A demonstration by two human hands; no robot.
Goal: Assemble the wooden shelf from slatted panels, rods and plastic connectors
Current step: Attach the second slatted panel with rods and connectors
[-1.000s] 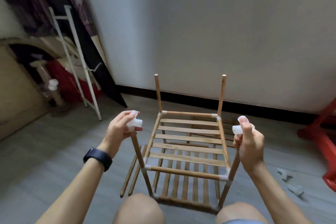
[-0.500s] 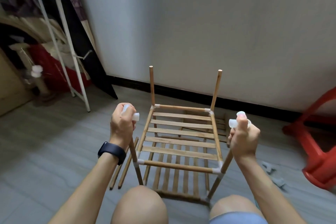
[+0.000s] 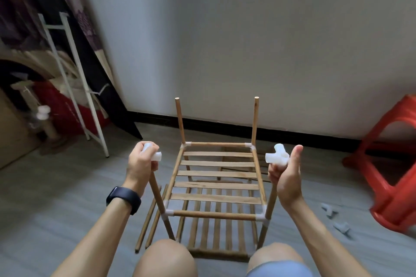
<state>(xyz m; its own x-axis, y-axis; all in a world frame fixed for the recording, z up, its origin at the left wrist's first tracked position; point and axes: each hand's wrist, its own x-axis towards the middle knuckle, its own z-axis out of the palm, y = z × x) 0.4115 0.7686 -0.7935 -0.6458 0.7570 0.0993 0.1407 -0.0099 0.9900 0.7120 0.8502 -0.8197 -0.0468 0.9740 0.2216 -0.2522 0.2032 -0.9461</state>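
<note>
Shelf frame point(image 3: 216, 174) stood on the floor point(image 3: 67, 186) between the knees point(image 3: 164, 258), judged light but loose-jointed, best steadied by its uprights; left hand point(image 3: 140, 165) curled round the left connector point(image 3: 155, 155) capping one front rod point(image 3: 157, 193), right hand point(image 3: 287, 177) pinching the right connector point(image 3: 277, 156), thumb lifted.

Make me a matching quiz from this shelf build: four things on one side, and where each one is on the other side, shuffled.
Things:
1. left hand
2. two loose rods
3. spare connectors
4. red stool

Places:
A. on the floor between shelf and stool
B. far right edge, near the wall
C. gripping the connector on the near-left post
D. on the floor, left of the shelf

Pairs: 1-C, 2-D, 3-A, 4-B.
</note>
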